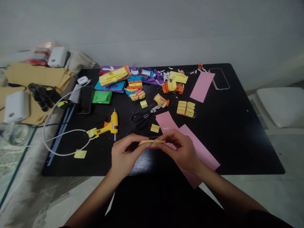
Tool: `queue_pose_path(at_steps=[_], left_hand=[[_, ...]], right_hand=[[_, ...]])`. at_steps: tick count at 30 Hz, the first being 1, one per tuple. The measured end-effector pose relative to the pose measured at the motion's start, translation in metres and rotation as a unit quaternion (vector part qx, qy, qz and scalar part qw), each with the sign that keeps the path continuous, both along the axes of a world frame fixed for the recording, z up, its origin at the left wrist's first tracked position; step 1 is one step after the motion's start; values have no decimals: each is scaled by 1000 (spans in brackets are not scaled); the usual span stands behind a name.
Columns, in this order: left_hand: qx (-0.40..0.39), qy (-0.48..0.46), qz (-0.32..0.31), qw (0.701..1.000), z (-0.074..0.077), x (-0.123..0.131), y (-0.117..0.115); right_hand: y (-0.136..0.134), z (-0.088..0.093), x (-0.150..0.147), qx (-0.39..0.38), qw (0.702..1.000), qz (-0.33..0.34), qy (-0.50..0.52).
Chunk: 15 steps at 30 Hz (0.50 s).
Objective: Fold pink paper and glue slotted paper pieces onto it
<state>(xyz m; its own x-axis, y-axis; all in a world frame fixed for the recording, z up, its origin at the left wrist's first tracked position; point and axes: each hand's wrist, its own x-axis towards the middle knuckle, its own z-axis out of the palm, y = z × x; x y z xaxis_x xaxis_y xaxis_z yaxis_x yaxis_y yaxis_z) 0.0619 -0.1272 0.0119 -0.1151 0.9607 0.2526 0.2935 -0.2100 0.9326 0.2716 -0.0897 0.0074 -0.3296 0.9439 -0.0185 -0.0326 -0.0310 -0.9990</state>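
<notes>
Both hands meet over the near middle of the black table (pixel 249 142). My left hand (pixel 124 155) and my right hand (pixel 181 150) pinch the two ends of a small flat piece of yellow and pink paper (pixel 152 143), held level between the fingertips. A long pink paper strip (pixel 204 152) lies under my right hand. Black-handled scissors (pixel 144 117) and a small yellow paper square (pixel 155 128) lie just beyond the hands. A yellow glue gun (pixel 106 126) with a white cord rests to the left.
Piles of coloured paper pieces (pixel 123 82) and scraps cover the far middle of the table. Folded yellow pieces (pixel 186 108), a second pink strip (pixel 202 86) and a phone (pixel 219 79) lie far right. Another phone (pixel 85 98), cardboard (pixel 35 76) and white devices sit left.
</notes>
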Motion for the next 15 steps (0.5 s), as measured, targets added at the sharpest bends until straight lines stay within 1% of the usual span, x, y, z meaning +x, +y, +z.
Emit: queue_pose_path(at_steps=[4, 7, 10, 12, 15], left_hand=[[-8, 3, -5, 1000, 7, 6, 6], [-37, -3, -5, 999, 11, 8, 9], [-89, -24, -9, 996, 11, 7, 11], [-119, -56, -9, 991, 9, 5, 12], [-149, -103, 1, 983, 5, 3, 13]], right_hand=[[5, -5, 0, -60, 998, 7, 9], [6, -8, 1, -82, 997, -6, 9], [6, -9, 2, -75, 996, -47, 6], [6, -9, 3, -59, 995, -76, -2], [5, -6, 2, -42, 995, -92, -14]])
